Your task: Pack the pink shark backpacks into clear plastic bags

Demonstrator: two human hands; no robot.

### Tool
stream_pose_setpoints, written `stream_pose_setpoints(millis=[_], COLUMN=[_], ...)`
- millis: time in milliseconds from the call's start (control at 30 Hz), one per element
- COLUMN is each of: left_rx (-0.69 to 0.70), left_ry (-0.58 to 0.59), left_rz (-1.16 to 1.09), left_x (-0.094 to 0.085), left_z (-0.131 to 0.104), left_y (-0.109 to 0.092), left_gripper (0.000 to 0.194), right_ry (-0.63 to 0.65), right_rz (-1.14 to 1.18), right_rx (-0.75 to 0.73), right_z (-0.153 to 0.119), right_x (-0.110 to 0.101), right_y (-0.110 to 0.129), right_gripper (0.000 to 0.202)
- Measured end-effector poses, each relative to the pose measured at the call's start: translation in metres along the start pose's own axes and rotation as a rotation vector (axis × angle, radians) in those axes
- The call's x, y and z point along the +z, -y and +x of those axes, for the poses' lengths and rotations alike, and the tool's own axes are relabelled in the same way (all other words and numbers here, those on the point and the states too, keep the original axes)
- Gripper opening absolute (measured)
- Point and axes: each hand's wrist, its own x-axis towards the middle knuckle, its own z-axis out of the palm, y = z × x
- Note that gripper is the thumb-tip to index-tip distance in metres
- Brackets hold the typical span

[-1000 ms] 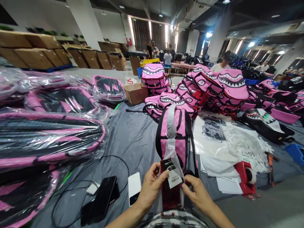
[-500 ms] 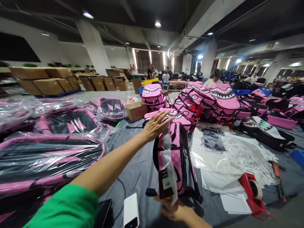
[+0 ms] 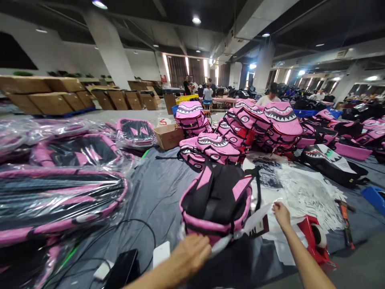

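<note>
A pink and black backpack (image 3: pixel 219 196) lies in front of me with its black padded back facing up. At its near edge my left hand (image 3: pixel 192 253) is closed, knuckles up; its fingertips are partly hidden. My right hand (image 3: pixel 282 214) pinches the end of a whitish, see-through wrapping strip (image 3: pixel 258 216), right of the backpack. This strip runs back toward the near edge, beside my left hand. Partly behind it hangs a dark hang tag (image 3: pixel 265 227) with a white label.
Plastic-wrapped pink and black bags (image 3: pixel 66 200) fill the left. Behind are stacked pink shark-mouth backpacks (image 3: pixel 282 124) and an open carton (image 3: pixel 168 136). To the right lie clear bags (image 3: pixel 300 188), a red tape dispenser (image 3: pixel 313 237) and a hammer (image 3: pixel 345 220). A phone (image 3: pixel 123 269) and cables lie near left.
The backpack has turned from strap side up on its edge to back panel up. My left hand came down to its near edge; my right hand moved right, drawing the strip out.
</note>
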Motion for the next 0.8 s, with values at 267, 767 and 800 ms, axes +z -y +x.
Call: stream_pose_setpoints(millis=[267,767,800], left_rx=[-0.437,-1.023,-1.080], left_ry=[0.386,-0.569,-0.544], left_rz=[-0.289,-0.522,-0.535], left_x=[0.160,-0.093,-0.096], left_z=[0.000,0.098,0.105], left_y=[0.031,0.129,0.137], left_gripper=[0.059,0.053,0.049], right_ry=[0.560,0.838,0.849], right_rz=[0.255,-0.144,-0.129], right_rx=[-0.383,-0.830,-0.862], right_z=[-0.034,-0.179,-0.184], right_x=[0.096,0.195,0.204], right_y=[0.087,0.159,0.155], right_gripper=[0.032,0.080,0.080])
